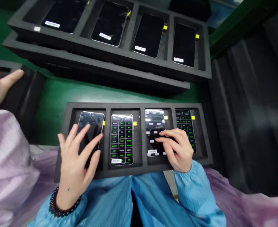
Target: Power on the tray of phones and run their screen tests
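Observation:
A dark foam tray [139,171] lies before me with a smartphone in each compartment. Over the leftmost phone [93,121], whose screen is dark, my left hand [78,157] is spread with its fingers apart. The phone beside it [121,138] shows a grid of green text. My right hand [178,146] reaches over the third phone [154,123], with two fingertips at its screen of small white blocks; whether they touch I cannot tell. Its fingers are stretched out and hold nothing. Partly behind that hand, the rightmost phone [188,121] also shows green text. Yellow tabs stick out beside the phones.
Stacked foam trays [120,52] stand at the back, the top one holding dark-screened phones with white labels. Another person's hand [1,85] and pink sleeve [8,164] are at the left. A green surface [82,91] lies between the trays. Dark panels [243,94] rise at the right.

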Demonstrator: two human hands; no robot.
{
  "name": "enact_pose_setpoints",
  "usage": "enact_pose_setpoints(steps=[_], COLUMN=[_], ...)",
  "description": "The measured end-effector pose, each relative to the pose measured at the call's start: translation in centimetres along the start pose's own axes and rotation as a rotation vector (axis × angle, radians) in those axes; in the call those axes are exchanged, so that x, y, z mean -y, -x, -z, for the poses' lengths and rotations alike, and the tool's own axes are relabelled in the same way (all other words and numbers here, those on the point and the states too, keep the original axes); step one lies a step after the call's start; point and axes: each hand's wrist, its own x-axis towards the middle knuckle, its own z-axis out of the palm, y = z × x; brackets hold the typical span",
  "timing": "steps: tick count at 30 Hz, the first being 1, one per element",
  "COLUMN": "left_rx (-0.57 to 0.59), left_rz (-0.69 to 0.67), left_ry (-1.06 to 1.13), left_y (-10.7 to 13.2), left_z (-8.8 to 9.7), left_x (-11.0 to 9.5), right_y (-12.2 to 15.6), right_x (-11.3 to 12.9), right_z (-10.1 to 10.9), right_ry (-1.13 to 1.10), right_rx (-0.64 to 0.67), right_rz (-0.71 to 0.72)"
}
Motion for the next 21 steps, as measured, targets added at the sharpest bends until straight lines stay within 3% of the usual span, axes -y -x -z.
enact_pose_setpoints(steps=[6, 10, 14, 21], left_rx=[0.038, 0.040, 0.163, 0.110], left_rz=[0.010, 0.186, 0.297, 0.364], left_ry=[-0.071, -0.156, -0.216, -0.280], left_y=[-1.7, -2.8, -3.7, -4.9], left_z=[0.5, 0.4, -0.4, -0.9], left_x=[0.2, 1.6, 2.6, 1.4], right_y=[0.1, 0.2, 0.1, 0.2], right_x=[-0.4, -0.5, -0.6, -0.6], right_z=[0.0, 0.2, 0.2, 0.2], right_ry=[-0.025, -0.027, -0.024, -0.013], right_rx=[0.026, 0.037, 0.025, -0.013], right_rz=[-0.037, -0.043, -0.050, -0.070])
